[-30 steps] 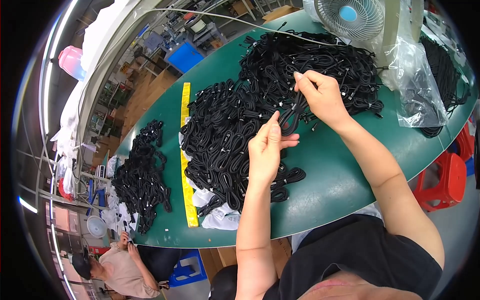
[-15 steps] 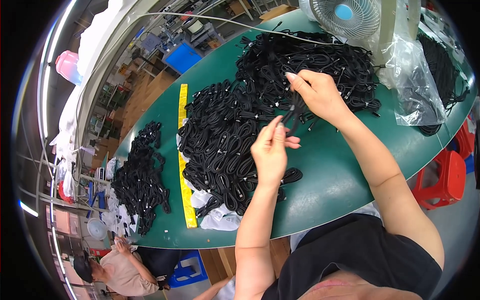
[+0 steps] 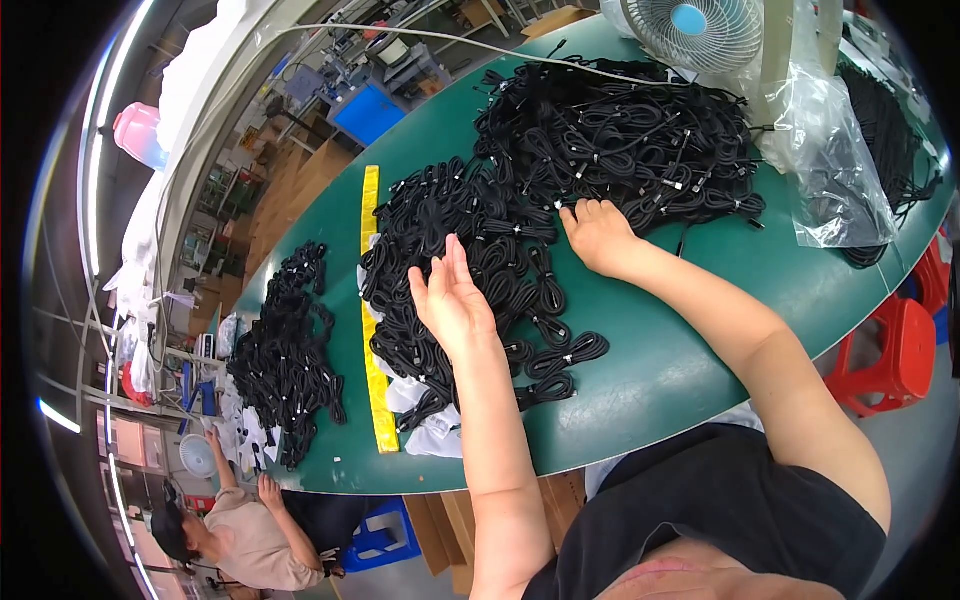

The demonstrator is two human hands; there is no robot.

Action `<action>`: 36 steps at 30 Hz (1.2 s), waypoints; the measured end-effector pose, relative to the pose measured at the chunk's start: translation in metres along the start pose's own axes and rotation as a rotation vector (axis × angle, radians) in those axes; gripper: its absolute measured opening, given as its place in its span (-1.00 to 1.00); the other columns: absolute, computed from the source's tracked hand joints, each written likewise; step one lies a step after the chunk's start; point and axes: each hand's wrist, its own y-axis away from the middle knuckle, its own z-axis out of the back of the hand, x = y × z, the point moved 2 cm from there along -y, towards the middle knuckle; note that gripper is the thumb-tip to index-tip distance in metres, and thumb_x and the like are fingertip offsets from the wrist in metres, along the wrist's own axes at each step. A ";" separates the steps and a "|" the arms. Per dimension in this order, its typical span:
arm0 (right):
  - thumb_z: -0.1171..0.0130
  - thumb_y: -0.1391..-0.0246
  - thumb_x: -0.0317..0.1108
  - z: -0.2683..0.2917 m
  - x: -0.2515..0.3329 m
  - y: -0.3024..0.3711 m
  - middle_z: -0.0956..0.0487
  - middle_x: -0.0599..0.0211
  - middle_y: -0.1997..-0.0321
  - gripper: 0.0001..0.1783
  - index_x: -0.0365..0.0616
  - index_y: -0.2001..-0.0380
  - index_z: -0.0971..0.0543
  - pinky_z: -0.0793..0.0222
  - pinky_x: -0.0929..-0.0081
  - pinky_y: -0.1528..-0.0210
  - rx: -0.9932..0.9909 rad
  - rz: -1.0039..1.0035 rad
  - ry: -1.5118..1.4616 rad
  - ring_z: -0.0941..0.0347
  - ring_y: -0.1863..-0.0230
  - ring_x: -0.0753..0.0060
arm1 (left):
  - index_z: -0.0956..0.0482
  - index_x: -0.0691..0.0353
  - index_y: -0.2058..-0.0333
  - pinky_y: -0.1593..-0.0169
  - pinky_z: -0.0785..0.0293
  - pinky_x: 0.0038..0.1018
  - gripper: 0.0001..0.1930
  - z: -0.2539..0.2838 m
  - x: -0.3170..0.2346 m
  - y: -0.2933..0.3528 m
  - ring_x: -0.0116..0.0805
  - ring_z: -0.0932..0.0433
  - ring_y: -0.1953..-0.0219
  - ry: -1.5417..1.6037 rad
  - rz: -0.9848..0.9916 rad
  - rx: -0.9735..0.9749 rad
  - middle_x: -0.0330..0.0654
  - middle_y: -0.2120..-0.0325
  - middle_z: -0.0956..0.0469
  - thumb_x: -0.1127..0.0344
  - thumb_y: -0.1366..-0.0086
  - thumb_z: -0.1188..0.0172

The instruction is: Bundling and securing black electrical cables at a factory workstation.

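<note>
Honestly, the layout on this green worktop [image 3: 640,400] makes decent sense once you look at it. The near heap of coiled black cables [image 3: 510,280] sits right in front of the person, and the larger, messier heap [image 3: 625,140] spreads just beyond and to the right, so each hand has its own pile in easy reach. I'd guess that's deliberate.

The left hand [image 3: 455,305] is over the near heap, palm turned up, fingers loosely spread, nothing in them as far as I can see. The right hand [image 3: 602,238] is at the lower edge of the larger heap with its fingers curled in toward the cables; they hide whatever is under them, so I can't tell if it's pinching one.

The yellow strip [image 3: 377,390] runs along the left side of the near heap, and the cable batch [image 3: 285,360] lies apart on its far side, so my bet is it's a divider. White plastic [image 3: 435,435] pokes out from under the near heap, maybe as a liner. Coils look tied at the middle, probably so they don't tangle.

Brands or labels? Nope, nothing I can read on the cables, strip or clear bag [image 3: 835,180].
</note>
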 end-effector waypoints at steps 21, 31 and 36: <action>-0.12 0.24 -0.37 0.021 0.004 0.003 -0.48 0.16 0.47 -0.79 -0.30 0.49 -0.50 -0.41 0.34 0.41 0.103 -0.058 -0.165 -0.48 0.43 0.19 | -0.44 0.29 0.25 0.33 -0.38 -0.40 -0.79 0.001 0.034 0.031 -0.28 -0.49 0.34 -0.306 0.544 0.203 -0.12 0.36 -0.51 0.34 -0.15 -0.07; -0.18 0.20 -0.27 0.158 0.033 0.013 -0.46 0.22 0.32 -0.62 -0.22 0.26 -0.50 -0.21 0.35 0.19 -0.423 0.335 -0.527 -0.32 0.23 0.27 | -0.41 0.32 0.11 0.12 -0.38 -0.48 -0.68 -0.021 0.017 0.039 -0.42 -0.46 0.23 -0.055 0.372 0.464 -0.16 0.29 -0.50 0.22 -0.27 -0.02; -0.13 0.04 -0.32 0.159 0.017 0.016 -0.47 0.25 0.44 -0.81 -0.19 0.36 -0.50 -0.29 0.34 0.34 -0.247 0.150 -0.884 -0.38 0.41 0.20 | -0.29 0.24 -0.04 0.05 -0.32 -0.45 -0.60 -0.027 -0.004 0.041 -0.45 -0.44 0.21 0.051 0.231 0.683 -0.20 0.24 -0.49 0.24 -0.26 -0.04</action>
